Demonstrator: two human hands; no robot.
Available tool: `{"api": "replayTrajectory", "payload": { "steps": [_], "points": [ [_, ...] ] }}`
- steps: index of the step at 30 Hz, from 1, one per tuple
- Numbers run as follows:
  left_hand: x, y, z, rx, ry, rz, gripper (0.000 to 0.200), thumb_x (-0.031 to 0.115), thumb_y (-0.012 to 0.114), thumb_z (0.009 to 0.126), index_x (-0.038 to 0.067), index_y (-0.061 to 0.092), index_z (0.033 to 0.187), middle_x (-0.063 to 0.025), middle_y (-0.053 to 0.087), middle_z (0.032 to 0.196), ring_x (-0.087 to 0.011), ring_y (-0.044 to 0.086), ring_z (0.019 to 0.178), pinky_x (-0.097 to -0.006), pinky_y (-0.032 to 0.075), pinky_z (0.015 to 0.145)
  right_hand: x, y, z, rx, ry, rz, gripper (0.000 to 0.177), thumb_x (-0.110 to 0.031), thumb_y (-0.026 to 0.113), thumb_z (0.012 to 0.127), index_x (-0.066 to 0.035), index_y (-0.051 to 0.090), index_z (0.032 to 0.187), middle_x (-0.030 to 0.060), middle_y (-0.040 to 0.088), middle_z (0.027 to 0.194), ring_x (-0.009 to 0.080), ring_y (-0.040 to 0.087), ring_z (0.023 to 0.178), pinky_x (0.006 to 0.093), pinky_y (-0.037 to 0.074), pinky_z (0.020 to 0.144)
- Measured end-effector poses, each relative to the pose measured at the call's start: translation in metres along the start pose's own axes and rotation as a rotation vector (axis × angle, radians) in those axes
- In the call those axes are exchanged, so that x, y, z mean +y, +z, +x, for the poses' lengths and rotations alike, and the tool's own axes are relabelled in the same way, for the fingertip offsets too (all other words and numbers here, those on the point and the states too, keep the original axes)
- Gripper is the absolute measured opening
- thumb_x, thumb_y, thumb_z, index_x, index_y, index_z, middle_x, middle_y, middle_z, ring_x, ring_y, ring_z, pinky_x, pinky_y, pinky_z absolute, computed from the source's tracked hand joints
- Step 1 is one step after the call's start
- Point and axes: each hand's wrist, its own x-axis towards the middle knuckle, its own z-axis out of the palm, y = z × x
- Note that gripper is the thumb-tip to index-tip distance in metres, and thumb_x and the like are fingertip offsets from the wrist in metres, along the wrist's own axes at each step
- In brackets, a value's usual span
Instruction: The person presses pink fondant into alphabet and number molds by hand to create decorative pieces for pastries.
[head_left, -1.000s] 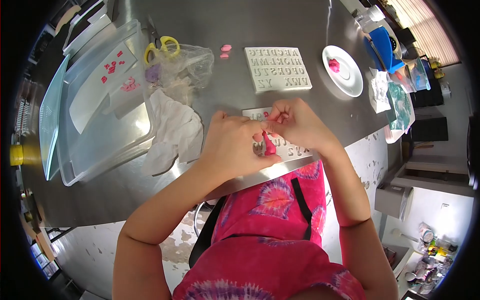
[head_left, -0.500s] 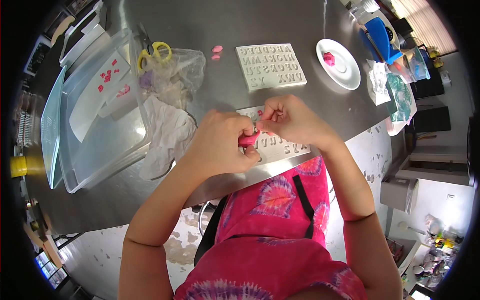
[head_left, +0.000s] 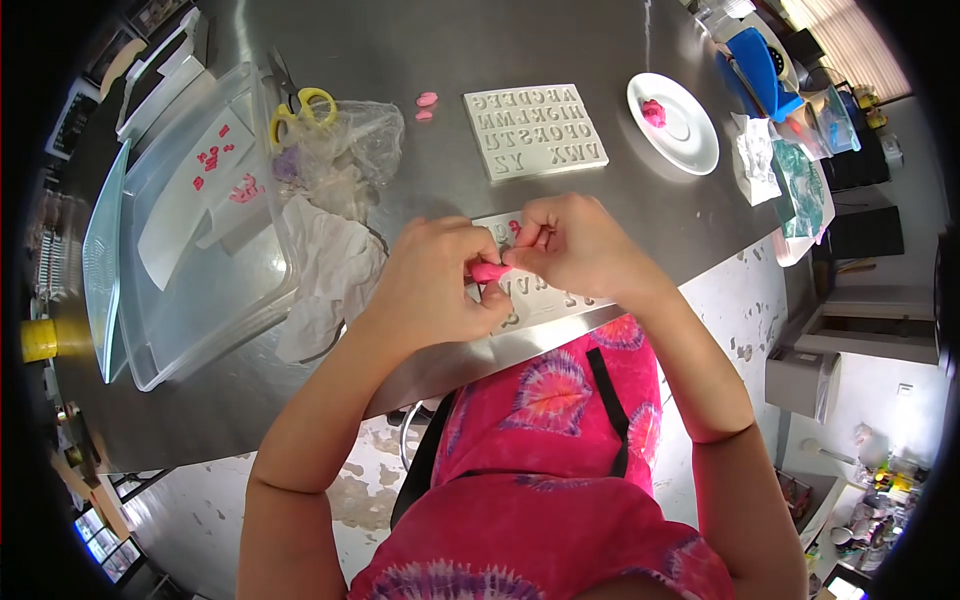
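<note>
My left hand [head_left: 425, 285] is closed around a lump of pink dough [head_left: 488, 272], which shows between its thumb and fingers. My right hand [head_left: 580, 250] pinches at the right end of that lump, its fingers curled in. Both hands are above a pale letter mold [head_left: 545, 308] at the table's front edge, partly covering it. A bit of pink [head_left: 515, 228] sits in the mold's upper part. Behind it lies a second letter mold [head_left: 535, 130], whose letter hollows look unfilled.
A white plate [head_left: 700, 150] with a pink lump [head_left: 653, 113] stands at the right. Two small pink pieces [head_left: 427, 100] lie left of the far mold. Yellow-handled scissors [head_left: 318, 100], a plastic bag [head_left: 375, 140], white cloth [head_left: 325, 265] and a clear bin [head_left: 150, 375] holding pink pieces on paper occupy the left.
Both hands stay over the near mold with the pink dough between them. My right fingers have shifted slightly along the lump, and the whole view has moved a little.
</note>
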Motion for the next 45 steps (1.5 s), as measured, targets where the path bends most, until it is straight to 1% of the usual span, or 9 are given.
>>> {"api": "replayTrajectory", "payload": {
  "steps": [3,5,9,12,17,25,29,31,45],
  "points": [
    [-0.001,0.001,0.002,0.033,0.008,-0.037,0.014,0.009,0.063,0.054,0.003,0.058,0.064,-0.0083,0.051,0.058,-0.0248,0.052,0.051,-0.0327,0.042,0.049,-0.004,0.005,-0.007,0.030,-0.090,-0.137,0.012,-0.006,0.069,0.075,0.001,0.060,0.070,0.0084,0.061,0.062,0.0098,0.054,0.055,0.0268,0.043,0.051],
    [0.000,-0.001,0.003,0.050,0.025,-0.022,0.014,0.008,0.063,0.054,0.002,0.059,0.065,-0.0087,0.051,0.058,-0.0243,0.053,0.051,-0.0318,0.043,0.048,0.001,0.009,-0.008,0.107,-0.176,-0.212,0.011,-0.011,0.069,0.072,-0.002,0.063,0.073,0.0135,0.064,0.069,0.0246,0.063,0.063,0.0338,0.048,0.058],
    [0.000,-0.001,0.003,0.063,-0.001,-0.007,0.012,0.007,0.063,0.055,0.002,0.059,0.065,-0.0090,0.051,0.061,-0.0238,0.053,0.050,-0.0313,0.043,0.047,0.011,0.003,-0.002,0.060,-0.178,0.024,0.012,-0.008,0.070,0.074,-0.001,0.060,0.073,0.0103,0.060,0.063,0.0167,0.056,0.053,0.0299,0.044,0.052],
    [-0.001,0.000,0.002,0.058,-0.019,0.005,0.012,0.006,0.063,0.055,0.002,0.059,0.066,-0.0089,0.052,0.063,-0.0236,0.053,0.050,-0.0313,0.043,0.047,0.000,0.001,-0.005,-0.012,-0.037,-0.012,0.013,-0.009,0.071,0.073,-0.002,0.059,0.072,0.0107,0.059,0.063,0.0212,0.057,0.057,0.0316,0.045,0.055],
    [-0.003,-0.003,0.004,0.025,-0.007,0.006,0.013,0.008,0.065,0.058,0.003,0.060,0.069,-0.0086,0.053,0.066,-0.0238,0.054,0.052,-0.0314,0.043,0.047,-0.003,0.011,-0.012,0.105,-0.159,-0.261,0.004,-0.007,0.063,0.073,-0.005,0.060,0.071,0.0096,0.062,0.069,0.0290,0.062,0.068,0.0386,0.047,0.062],
    [-0.007,-0.001,0.004,-0.086,0.013,0.059,0.013,0.009,0.069,0.065,0.007,0.060,0.074,-0.0043,0.056,0.068,-0.0219,0.054,0.058,-0.0341,0.037,0.064,0.007,0.000,-0.008,0.017,-0.145,-0.023,0.015,-0.012,0.070,0.072,-0.002,0.058,0.074,0.0111,0.058,0.063,0.0211,0.059,0.060,0.0322,0.045,0.056],
    [-0.007,0.003,0.003,-0.059,-0.032,0.011,0.015,0.010,0.070,0.065,0.006,0.060,0.076,-0.0043,0.056,0.067,-0.0221,0.054,0.058,-0.0343,0.037,0.064,-0.003,0.004,-0.008,0.044,-0.068,-0.166,0.015,-0.012,0.070,0.071,-0.001,0.060,0.073,0.0111,0.059,0.063,0.0211,0.059,0.061,0.0322,0.045,0.057],
    [-0.006,0.004,0.002,-0.015,-0.025,0.028,0.015,0.004,0.069,0.065,0.002,0.061,0.078,-0.0049,0.053,0.065,-0.0136,0.045,0.051,-0.0266,0.037,0.048,-0.002,0.008,-0.008,0.050,-0.097,-0.196,0.011,-0.012,0.067,0.072,-0.003,0.061,0.072,0.0125,0.061,0.067,0.0259,0.061,0.066,0.0356,0.046,0.061],
    [0.000,0.009,0.001,0.059,-0.183,-0.121,0.038,0.000,0.068,0.066,0.000,0.056,0.101,-0.0046,0.056,0.068,-0.0108,0.050,0.054,-0.0244,0.043,0.051,0.002,0.005,-0.005,0.017,-0.112,-0.150,0.010,-0.009,0.066,0.073,-0.001,0.059,0.075,0.0122,0.060,0.064,0.0247,0.060,0.061,0.0344,0.045,0.056]
  ]
}}
